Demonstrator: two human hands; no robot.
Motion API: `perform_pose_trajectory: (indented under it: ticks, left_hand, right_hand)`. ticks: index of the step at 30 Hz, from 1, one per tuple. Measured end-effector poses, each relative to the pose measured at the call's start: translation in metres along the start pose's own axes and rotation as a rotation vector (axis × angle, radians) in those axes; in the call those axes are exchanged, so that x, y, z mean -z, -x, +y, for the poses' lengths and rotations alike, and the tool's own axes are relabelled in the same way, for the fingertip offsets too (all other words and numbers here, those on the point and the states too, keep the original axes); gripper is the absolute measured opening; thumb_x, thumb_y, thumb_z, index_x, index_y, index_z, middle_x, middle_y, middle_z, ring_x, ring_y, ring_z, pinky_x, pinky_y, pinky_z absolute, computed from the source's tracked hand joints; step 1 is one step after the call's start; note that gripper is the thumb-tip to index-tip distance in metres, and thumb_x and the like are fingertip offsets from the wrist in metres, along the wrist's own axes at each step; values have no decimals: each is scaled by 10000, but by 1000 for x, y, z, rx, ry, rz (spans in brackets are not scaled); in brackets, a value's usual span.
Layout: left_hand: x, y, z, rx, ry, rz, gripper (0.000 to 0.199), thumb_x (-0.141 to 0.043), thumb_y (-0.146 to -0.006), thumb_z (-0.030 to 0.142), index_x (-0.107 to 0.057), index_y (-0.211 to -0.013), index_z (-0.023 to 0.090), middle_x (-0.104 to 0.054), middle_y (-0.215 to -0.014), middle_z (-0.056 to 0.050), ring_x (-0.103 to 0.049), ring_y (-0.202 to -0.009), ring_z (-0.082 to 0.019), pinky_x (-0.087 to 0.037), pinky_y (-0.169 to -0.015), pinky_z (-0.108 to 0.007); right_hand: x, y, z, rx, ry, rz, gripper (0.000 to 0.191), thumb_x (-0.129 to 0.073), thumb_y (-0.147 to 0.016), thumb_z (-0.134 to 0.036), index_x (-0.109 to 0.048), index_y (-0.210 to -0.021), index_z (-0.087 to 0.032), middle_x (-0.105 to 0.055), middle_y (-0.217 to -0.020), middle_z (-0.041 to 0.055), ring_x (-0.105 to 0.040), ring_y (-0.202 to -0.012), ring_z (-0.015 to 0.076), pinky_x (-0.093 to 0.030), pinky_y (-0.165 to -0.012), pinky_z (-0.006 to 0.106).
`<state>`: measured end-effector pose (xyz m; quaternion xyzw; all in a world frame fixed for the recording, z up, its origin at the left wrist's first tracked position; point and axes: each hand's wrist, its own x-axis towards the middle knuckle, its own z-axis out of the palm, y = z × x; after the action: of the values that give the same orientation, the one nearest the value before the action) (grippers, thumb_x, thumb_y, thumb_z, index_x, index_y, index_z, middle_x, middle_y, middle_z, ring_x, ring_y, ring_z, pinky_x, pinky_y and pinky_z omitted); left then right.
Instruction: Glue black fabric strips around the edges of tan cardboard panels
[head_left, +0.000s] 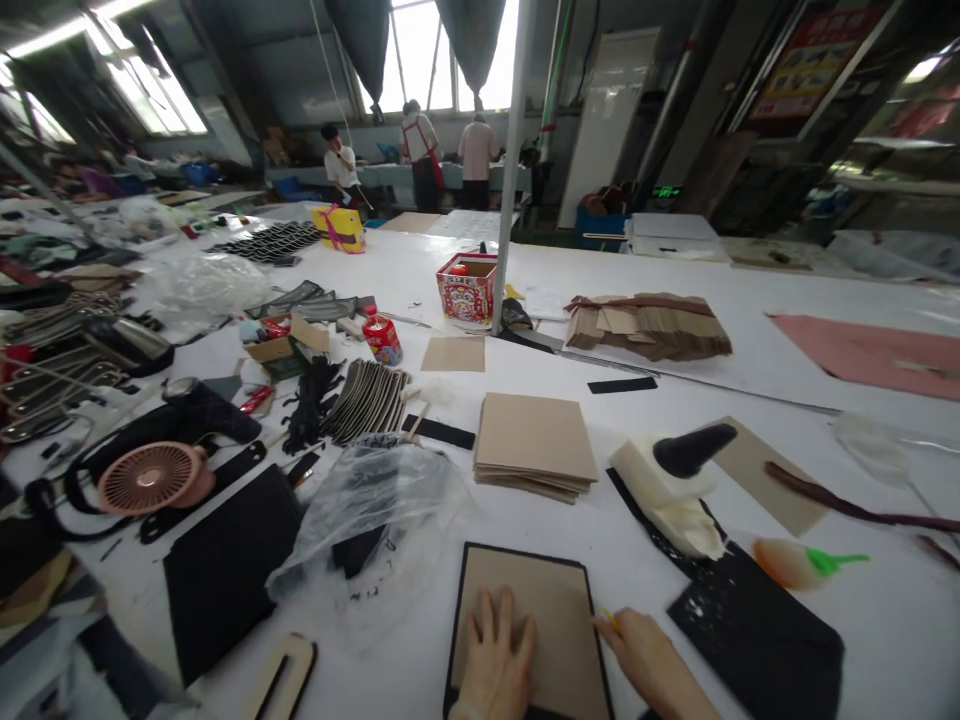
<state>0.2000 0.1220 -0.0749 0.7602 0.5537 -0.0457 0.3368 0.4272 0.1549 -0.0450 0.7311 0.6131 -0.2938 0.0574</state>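
My left hand (495, 655) lies flat with its fingers spread on a tan board (551, 590). Under the board is a slightly larger black sheet (517, 551), whose dark margin shows along the top and both sides. At the board's right edge, my right hand (649, 655) is closed around a thin yellow tool (611, 621), possibly a pen; most of it is hidden by the fingers. Just beyond the board stands a stack of similar tan boards (536, 440). A clear plastic bag (375, 510) rests to the left of my hands.
To the right are a white foam block (664, 490), a black piece (772, 635) and an orange bottle with a green nozzle (791, 562). On the left lie a pink fan (154, 478) and a black panel (232, 560). Several people stand near the far windows.
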Motion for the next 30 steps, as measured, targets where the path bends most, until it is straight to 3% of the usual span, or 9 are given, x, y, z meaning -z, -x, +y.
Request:
perform_pose_trajectory:
  ticks: [4,6,8,12,14,18,24,27,30]
  left_hand:
    - [1,4,2,-11,39,9,652,-509,-837,497,-294,-1416,288,-104,-1537,-180,-24,-1363,-484,-150,-1025,-751]
    - [-2,6,2,-20,46,30,630,-479,-863,463,-269,-1426,276,-89,-1534,-185,-18,-1367,-469,-144,-1030,-748]
    - [-4,7,3,-25,47,40,608,-447,-884,427,-245,-1434,263,-71,-1531,-186,-16,-1371,-452,-143,-1037,-741]
    - [-5,5,3,-16,16,30,611,-463,-883,388,-226,-1434,272,-71,-1525,-174,-42,-1372,-443,-174,-1032,-740]
    - [-5,4,2,-22,18,29,633,-486,-873,408,-223,-1434,277,-78,-1520,-180,-53,-1370,-449,-185,-1020,-750]
    - [-10,2,-1,-34,33,53,670,-497,-848,505,-253,-1427,274,-102,-1512,-192,-72,-1363,-460,-180,-1019,-754]
    - [-18,-2,-6,-36,54,65,661,-462,-857,531,-255,-1429,271,-115,-1513,-198,-74,-1358,-458,-168,-1015,-758]
    - [-14,-1,-5,-31,89,41,654,-444,-863,537,-270,-1426,254,-108,-1509,-213,-52,-1356,-462,-149,-1013,-762]
    - [-8,2,-3,-34,105,25,663,-464,-850,544,-293,-1419,250,-97,-1510,-214,-34,-1358,-465,-135,-1017,-762]
  right_hand:
    - [65,9,-3,249,197,100,251,-494,-813,-281,-678,-983,-263,-680,-909,129,-600,-849,307,-422,-716,373]
    - [92,13,-16,231,95,178,260,-445,-852,-403,-667,-843,-267,-668,-779,107,-595,-753,277,-419,-682,360]
    - [106,14,-36,173,-146,198,422,-355,-870,-556,-606,-705,-259,-604,-603,59,-562,-604,230,-416,-616,335]
    - [89,10,-80,225,-702,67,464,-425,-797,-667,-558,-716,-230,-559,-550,1,-545,-553,194,-431,-564,293]
    - [72,6,-98,268,-811,41,438,-494,-767,-646,-563,-756,-214,-575,-589,1,-561,-589,195,-446,-595,288]
    - [51,0,-125,434,-712,50,320,-513,-809,-513,-600,-766,-208,-619,-751,28,-586,-735,203,-447,-691,282]
    - [47,-10,-156,703,-511,-72,141,-481,-820,-212,-617,-784,-199,-627,-829,22,-578,-798,167,-420,-753,258]
    - [48,-16,-157,744,-383,-125,165,-459,-779,-139,-611,-771,-202,-622,-830,20,-572,-805,160,-411,-761,255]
    - [50,-21,-138,714,-265,-137,178,-439,-767,-137,-601,-749,-206,-619,-826,28,-571,-813,172,-408,-762,268]
